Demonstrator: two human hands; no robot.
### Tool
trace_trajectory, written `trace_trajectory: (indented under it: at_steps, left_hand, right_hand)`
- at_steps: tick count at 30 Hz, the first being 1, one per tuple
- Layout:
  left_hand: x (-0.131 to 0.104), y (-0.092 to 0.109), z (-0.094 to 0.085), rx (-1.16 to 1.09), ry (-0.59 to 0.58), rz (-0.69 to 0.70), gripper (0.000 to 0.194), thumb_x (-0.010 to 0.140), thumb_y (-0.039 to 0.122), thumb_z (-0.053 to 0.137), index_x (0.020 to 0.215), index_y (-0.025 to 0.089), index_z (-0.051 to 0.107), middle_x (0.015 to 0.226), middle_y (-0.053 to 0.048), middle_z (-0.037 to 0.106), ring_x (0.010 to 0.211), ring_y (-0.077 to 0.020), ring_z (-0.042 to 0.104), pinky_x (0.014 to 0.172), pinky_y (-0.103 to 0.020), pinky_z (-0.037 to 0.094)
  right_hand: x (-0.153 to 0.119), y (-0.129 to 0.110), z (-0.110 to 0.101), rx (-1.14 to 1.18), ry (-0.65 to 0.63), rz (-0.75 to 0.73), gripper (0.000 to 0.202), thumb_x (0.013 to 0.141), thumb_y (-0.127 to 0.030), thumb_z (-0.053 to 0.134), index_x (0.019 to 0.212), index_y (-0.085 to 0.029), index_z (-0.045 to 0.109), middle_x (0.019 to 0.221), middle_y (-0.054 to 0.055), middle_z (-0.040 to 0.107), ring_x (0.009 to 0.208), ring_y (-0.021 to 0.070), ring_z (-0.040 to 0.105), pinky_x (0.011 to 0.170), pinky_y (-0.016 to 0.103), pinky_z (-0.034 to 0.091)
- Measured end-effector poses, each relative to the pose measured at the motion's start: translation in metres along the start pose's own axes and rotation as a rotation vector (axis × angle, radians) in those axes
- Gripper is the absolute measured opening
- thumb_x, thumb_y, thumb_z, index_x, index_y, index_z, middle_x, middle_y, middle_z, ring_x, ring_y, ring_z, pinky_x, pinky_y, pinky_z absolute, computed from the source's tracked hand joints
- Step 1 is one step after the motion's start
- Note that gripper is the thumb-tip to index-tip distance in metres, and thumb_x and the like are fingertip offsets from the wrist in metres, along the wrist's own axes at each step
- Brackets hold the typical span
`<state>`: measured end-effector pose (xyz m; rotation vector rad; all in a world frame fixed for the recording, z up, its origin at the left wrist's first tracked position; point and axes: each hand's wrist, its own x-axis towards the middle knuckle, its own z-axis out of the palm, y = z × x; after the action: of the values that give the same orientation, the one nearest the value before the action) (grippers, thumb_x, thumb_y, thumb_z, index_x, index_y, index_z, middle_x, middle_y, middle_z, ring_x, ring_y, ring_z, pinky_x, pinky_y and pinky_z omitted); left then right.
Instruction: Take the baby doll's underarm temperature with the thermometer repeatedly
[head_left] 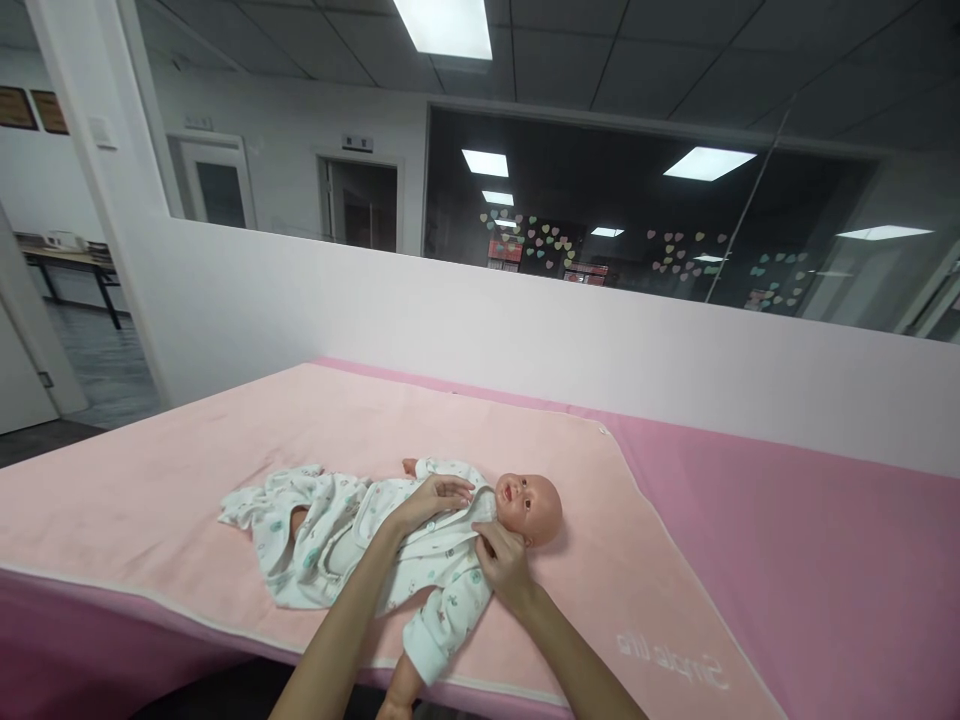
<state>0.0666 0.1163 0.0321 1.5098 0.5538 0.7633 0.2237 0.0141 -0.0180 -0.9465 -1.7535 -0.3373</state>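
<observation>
A baby doll (536,508) lies on its back with its head toward the right. It wears a white patterned baby jacket (442,560), and one doll arm hangs out of its sleeve at the near mat edge. My left hand (436,500) lies across the chest, its fingers bent over the jacket's front near the neck. Close to the doll's chin, my right hand (504,562) pinches the jacket's front edge by the collar. White patterned pants (300,530) lie loosely around the doll's legs, with a bit of leg showing through an opening.
Beneath the doll is a peach mat (225,430) with lettering at the lower right. It covers part of a pink table surface (787,520). A white half wall (525,330) with a glass window above it runs behind. An open doorway lies at the left.
</observation>
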Motion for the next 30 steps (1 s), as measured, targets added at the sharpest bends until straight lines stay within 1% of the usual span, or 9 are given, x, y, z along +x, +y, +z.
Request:
trace_trajectory:
  at_steps: [5, 8, 11, 14, 18, 21, 23, 25, 30]
  left_hand:
    - [0.001, -0.001, -0.001, 0.002, -0.007, -0.005, 0.039, 0.06, 0.028, 0.078, 0.095, 0.012, 0.069, 0.081, -0.008, 0.069, 0.068, -0.0133, 0.059, 0.059, -0.023, 0.041]
    - [0.0, 0.0, 0.0, 0.011, -0.007, -0.005, 0.039, 0.06, 0.028, 0.078, 0.095, 0.012, 0.069, 0.083, -0.008, 0.069, 0.068, -0.013, 0.058, 0.059, -0.023, 0.041]
    - [-0.001, 0.003, 0.002, 0.042, -0.01, -0.021, 0.038, 0.061, 0.029, 0.077, 0.094, 0.012, 0.069, 0.083, -0.009, 0.069, 0.07, -0.0144, 0.059, 0.062, -0.025, 0.042]
    - [-0.001, 0.005, 0.004, 0.065, -0.017, -0.028, 0.037, 0.061, 0.029, 0.077, 0.093, 0.012, 0.07, 0.083, -0.008, 0.07, 0.072, -0.0151, 0.059, 0.064, -0.025, 0.043]
    - [0.0, 0.007, 0.005, 0.064, -0.029, -0.002, 0.037, 0.062, 0.029, 0.076, 0.093, 0.011, 0.069, 0.081, -0.007, 0.069, 0.071, -0.0143, 0.059, 0.064, -0.024, 0.043]
    - [0.001, 0.006, 0.004, 0.051, -0.023, 0.003, 0.039, 0.063, 0.03, 0.076, 0.096, 0.01, 0.069, 0.081, -0.008, 0.069, 0.074, -0.0152, 0.06, 0.064, -0.024, 0.044]
    - [0.001, 0.005, 0.004, 0.05, -0.017, 0.006, 0.04, 0.063, 0.031, 0.076, 0.096, 0.01, 0.069, 0.082, -0.009, 0.07, 0.076, -0.0163, 0.061, 0.066, -0.024, 0.045]
    - [0.001, 0.005, 0.004, 0.056, -0.01, -0.002, 0.04, 0.063, 0.032, 0.076, 0.096, 0.01, 0.069, 0.081, -0.009, 0.07, 0.076, -0.0166, 0.062, 0.065, -0.024, 0.045]
    - [0.001, 0.006, 0.005, 0.075, -0.005, -0.006, 0.041, 0.063, 0.033, 0.076, 0.096, 0.011, 0.069, 0.081, -0.009, 0.07, 0.073, -0.0153, 0.061, 0.065, -0.024, 0.045]
  right_hand:
    - [0.003, -0.002, 0.0, -0.006, -0.003, -0.016, 0.023, 0.086, -0.011, 0.041, 0.093, -0.018, 0.061, 0.073, 0.005, 0.067, 0.065, 0.0146, 0.064, 0.058, 0.024, 0.052]
    - [0.004, -0.003, 0.0, -0.008, 0.017, 0.009, 0.022, 0.086, -0.011, 0.042, 0.094, -0.018, 0.061, 0.082, 0.007, 0.067, 0.076, 0.0161, 0.064, 0.066, 0.027, 0.053]
    - [0.005, -0.006, 0.0, 0.053, 0.036, 0.087, 0.021, 0.086, -0.012, 0.044, 0.093, -0.019, 0.062, 0.086, 0.007, 0.066, 0.081, 0.0163, 0.063, 0.072, 0.028, 0.053]
    - [0.01, -0.011, 0.001, 0.138, 0.05, 0.22, 0.019, 0.085, -0.013, 0.046, 0.091, -0.019, 0.063, 0.085, 0.005, 0.066, 0.079, 0.0157, 0.061, 0.071, 0.027, 0.051]
    - [0.021, -0.016, 0.007, 0.206, 0.079, 0.421, 0.014, 0.081, -0.017, 0.051, 0.085, -0.018, 0.064, 0.082, 0.004, 0.065, 0.064, 0.0128, 0.057, 0.059, 0.024, 0.048]
    - [0.028, -0.017, 0.016, 0.233, 0.104, 0.526, 0.012, 0.08, -0.02, 0.052, 0.082, -0.017, 0.064, 0.08, 0.003, 0.063, 0.058, 0.0108, 0.053, 0.055, 0.023, 0.046]
    - [0.029, -0.017, 0.02, 0.239, 0.123, 0.549, 0.011, 0.079, -0.02, 0.052, 0.081, -0.017, 0.063, 0.078, 0.002, 0.062, 0.058, 0.0108, 0.052, 0.055, 0.023, 0.045]
    - [0.029, -0.018, 0.022, 0.245, 0.135, 0.538, 0.011, 0.079, -0.02, 0.052, 0.081, -0.018, 0.062, 0.079, 0.002, 0.062, 0.059, 0.011, 0.053, 0.056, 0.023, 0.045]
    - [0.026, -0.019, 0.019, 0.245, 0.168, 0.537, 0.01, 0.079, -0.02, 0.052, 0.081, -0.018, 0.061, 0.08, 0.002, 0.061, 0.059, 0.011, 0.053, 0.056, 0.023, 0.045]
